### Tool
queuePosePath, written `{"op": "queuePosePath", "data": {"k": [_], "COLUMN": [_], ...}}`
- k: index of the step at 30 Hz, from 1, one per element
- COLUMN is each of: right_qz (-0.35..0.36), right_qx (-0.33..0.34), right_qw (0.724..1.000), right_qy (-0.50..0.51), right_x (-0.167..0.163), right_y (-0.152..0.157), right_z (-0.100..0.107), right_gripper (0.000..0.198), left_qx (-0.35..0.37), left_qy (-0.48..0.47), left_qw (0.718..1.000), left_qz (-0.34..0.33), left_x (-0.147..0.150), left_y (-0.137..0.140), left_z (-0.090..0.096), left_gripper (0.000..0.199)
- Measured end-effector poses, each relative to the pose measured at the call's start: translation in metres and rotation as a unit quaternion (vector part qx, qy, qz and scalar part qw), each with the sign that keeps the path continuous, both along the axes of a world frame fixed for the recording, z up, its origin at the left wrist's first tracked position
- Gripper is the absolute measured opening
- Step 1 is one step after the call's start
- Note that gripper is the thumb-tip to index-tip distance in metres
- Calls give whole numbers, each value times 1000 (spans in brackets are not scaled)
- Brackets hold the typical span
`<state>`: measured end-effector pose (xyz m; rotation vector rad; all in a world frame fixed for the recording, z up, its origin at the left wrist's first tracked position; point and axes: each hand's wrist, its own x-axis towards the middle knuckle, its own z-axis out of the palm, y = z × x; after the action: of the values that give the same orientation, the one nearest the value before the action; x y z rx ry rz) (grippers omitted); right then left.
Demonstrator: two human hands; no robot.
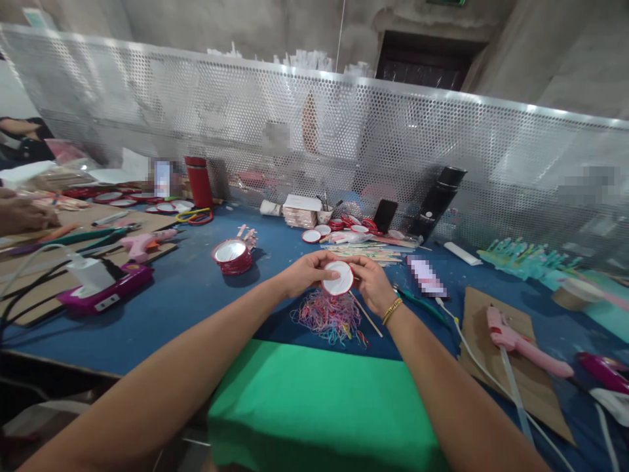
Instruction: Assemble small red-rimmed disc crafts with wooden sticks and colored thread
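Between my two hands is a round white disc with a red rim [338,278], its pale face turned up toward me. My left hand [307,274] grips its left edge, with the thumb lying on the face. On the opposite side, my right hand [372,280] has its fingers closed on the right edge. Just below the disc, a tangle of multicoloured threads [330,317] lies on the blue table. A thin wooden stick [367,316] rests beside the threads, near my right wrist.
A stack of red-rimmed discs [234,257] stands to the left. Thin sticks [371,253] and more discs [311,236] lie behind my hands. At right, a pink glue gun [521,344] rests on cardboard [466,314]. Another person's hand [22,213] is at far left, beyond a purple power strip [105,292].
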<state>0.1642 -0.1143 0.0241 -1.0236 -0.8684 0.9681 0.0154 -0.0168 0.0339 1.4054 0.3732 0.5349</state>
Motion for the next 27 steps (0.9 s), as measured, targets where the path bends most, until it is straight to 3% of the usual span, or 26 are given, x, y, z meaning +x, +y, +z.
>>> {"op": "queuePosePath", "data": {"k": [5, 9, 15, 21, 27], "right_qz": [-15, -32, -56, -44, -42], "right_qx": [-10, -7, -26, 1, 15], "right_qw": [1000, 998, 984, 977, 977], "right_qy": [8, -56, -168, -210, -210], "right_x": [2, 0, 2, -1, -8], "right_y": [-3, -2, 5, 5, 3], "right_z": [5, 2, -11, -13, -9], "right_gripper": [31, 32, 31, 27, 23], "left_qx": [70, 89, 151, 249, 270], "left_qy": [12, 14, 14, 32, 41], "left_qw": [996, 992, 985, 963, 954], "left_qz": [44, 89, 77, 101, 123], "left_x": [2, 2, 2, 2, 1], "left_y": [-1, 2, 2, 2, -1], "left_z": [-1, -1, -4, -3, 3], "left_gripper": [45, 46, 45, 33, 28]}}
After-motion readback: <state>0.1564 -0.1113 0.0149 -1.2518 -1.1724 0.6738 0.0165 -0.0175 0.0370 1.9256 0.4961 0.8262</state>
